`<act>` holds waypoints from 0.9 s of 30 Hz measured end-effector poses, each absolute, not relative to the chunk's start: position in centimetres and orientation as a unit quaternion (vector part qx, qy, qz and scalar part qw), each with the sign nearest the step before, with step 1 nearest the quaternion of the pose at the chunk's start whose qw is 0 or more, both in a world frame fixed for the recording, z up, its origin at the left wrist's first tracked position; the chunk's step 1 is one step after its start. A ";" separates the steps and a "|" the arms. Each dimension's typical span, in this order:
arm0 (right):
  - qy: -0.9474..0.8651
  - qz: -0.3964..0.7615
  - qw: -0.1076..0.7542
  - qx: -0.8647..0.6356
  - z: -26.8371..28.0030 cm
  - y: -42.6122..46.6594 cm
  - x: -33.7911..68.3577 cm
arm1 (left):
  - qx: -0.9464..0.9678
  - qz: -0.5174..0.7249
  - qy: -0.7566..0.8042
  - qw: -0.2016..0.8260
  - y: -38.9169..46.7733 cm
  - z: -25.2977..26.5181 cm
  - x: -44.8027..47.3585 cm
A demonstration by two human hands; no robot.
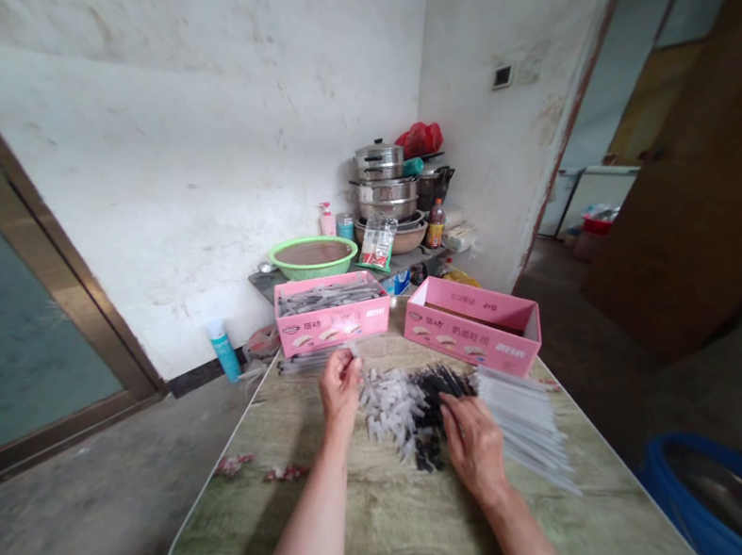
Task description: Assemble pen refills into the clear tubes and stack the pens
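My left hand [341, 383] is pinched shut on a small whitish plastic piece [354, 349], just above the near side of the left pink box [329, 327]. To its right lies a loose pile of short translucent white plastic pieces [393, 403]. Black slim plastic pieces [441, 380] are heaped beside them. My right hand [475, 436] has its curled fingertips at the edge of this black heap; what they grip, if anything, is hidden. Right of that hand, long clear plastic tubes [527, 427] lie side by side.
The left box holds many thin pieces; more thin dark-tipped rods [307, 362] lie before it. A second pink box [473, 326] stands at the table's [400, 521] back right. Behind are a green basin [316, 270] and stacked pots [385, 189]. A blue barrel [703, 449] stands right.
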State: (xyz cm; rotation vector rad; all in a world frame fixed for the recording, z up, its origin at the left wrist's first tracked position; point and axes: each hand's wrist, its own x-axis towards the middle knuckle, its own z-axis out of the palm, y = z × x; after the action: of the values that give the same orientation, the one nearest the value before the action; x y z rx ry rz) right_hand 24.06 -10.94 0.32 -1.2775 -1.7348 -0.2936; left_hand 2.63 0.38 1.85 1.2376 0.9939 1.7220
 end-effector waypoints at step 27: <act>-0.758 -0.060 0.380 -0.526 0.2 -11.1 22.0 | 0.404 0.623 0.272 0.613 -1.5 2.1 5.5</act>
State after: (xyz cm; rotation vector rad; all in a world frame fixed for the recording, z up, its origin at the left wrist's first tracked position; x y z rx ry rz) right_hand 22.00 -11.07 0.18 -1.3429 -1.9357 -0.1539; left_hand 5.52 -1.50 2.08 0.9309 0.6278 1.4364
